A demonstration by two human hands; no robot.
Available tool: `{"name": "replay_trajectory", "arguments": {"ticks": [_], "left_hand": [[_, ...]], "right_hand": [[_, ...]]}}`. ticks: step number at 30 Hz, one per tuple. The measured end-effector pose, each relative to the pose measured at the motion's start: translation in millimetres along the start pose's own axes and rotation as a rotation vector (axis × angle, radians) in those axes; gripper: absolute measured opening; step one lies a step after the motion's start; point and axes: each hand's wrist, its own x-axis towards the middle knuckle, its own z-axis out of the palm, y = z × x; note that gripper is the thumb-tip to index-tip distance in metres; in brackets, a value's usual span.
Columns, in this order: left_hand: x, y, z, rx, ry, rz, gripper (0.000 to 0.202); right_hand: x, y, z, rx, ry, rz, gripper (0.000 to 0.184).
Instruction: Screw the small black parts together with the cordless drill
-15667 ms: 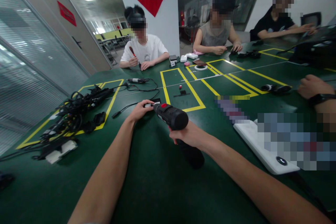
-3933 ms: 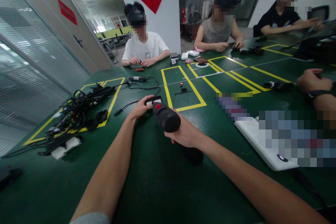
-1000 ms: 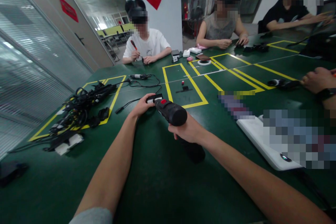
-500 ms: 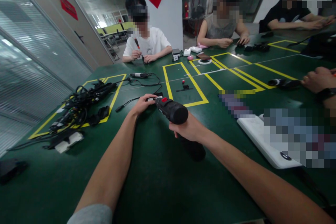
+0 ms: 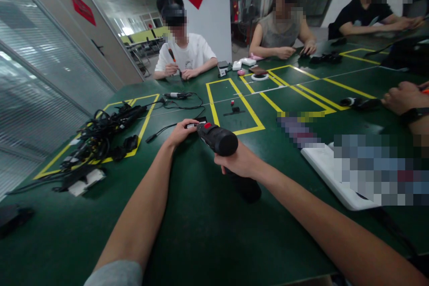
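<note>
My right hand [image 5: 237, 159] is wrapped round the grip of a black cordless drill [image 5: 219, 138] with a red switch on top. The drill's nose points forward and left, meeting the spot where my left fingers are. My left hand [image 5: 181, 133] is closed on a small black device with a pale label [image 5: 201, 120], keeping it against the green table. The drill's body hides the tip and much of the device. A black cable with a plug end [image 5: 152, 137] lies just left of my left hand.
A tangle of black cables and adapters [image 5: 100, 136] lies at left within yellow tape. Small black and red parts [image 5: 235, 109] lie in the taped box ahead. A white device [image 5: 335, 178] is at right. Co-workers sit across the table, one holding a screwdriver [image 5: 172, 55].
The view has shifted very slightly. Both hands and the drill keep nearly the same pose at the small device.
</note>
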Motion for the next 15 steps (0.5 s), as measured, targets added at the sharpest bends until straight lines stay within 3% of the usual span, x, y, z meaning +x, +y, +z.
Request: {"name": "replay_trajectory", "arguments": {"ticks": [15], "left_hand": [[-1.3, 2.3, -0.6, -0.011, 0.021, -0.021, 0.040]], "right_hand": [[-4.6, -8.8, -0.6, -0.002, 0.042, 0.033, 0.035]]}}
